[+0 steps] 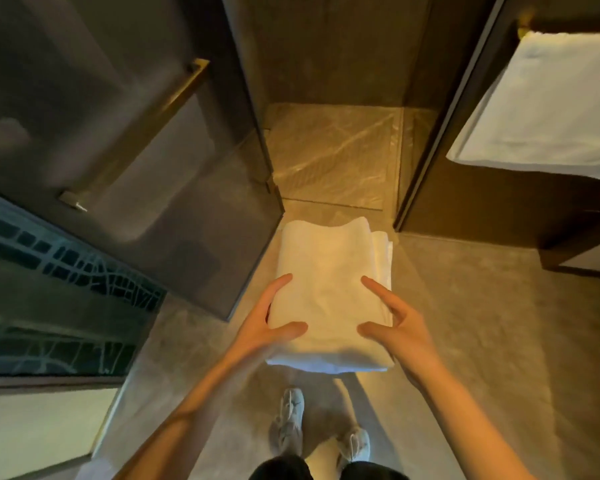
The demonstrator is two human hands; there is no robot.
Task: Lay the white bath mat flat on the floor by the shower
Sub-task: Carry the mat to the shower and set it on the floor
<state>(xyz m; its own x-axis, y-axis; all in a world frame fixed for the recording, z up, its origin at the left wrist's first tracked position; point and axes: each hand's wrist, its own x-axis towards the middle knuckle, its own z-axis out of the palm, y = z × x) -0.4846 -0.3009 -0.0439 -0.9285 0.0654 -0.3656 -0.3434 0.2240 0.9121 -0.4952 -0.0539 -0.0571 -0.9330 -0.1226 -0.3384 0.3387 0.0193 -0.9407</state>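
White bath mat is folded into a thick rectangular stack, not laid out. It is held off the floor in front of the person, w/ its far end toward the shower threshold and its near end hiding part of the legs.

Left hand grasps the mat's left edge near the near corner. Thumb lies across the top pointing inward and index finger is stretched forward along the top; the rest of the fingers go under the stack, out of sight. Right hand mirrors it on the right edge, w/ thumb and index finger on top and the other fingers bent round the side layers. Both forearms reach forward, bare, slightly converging toward the mat.

Below the mat are two pale shoes on the floor, toes toward the shower. Straight ahead is the shower floor, veined stone, lit. At left a dark glass door stands open, w/ a brass bar handle on it. At upper right a white towel hangs from a rail.
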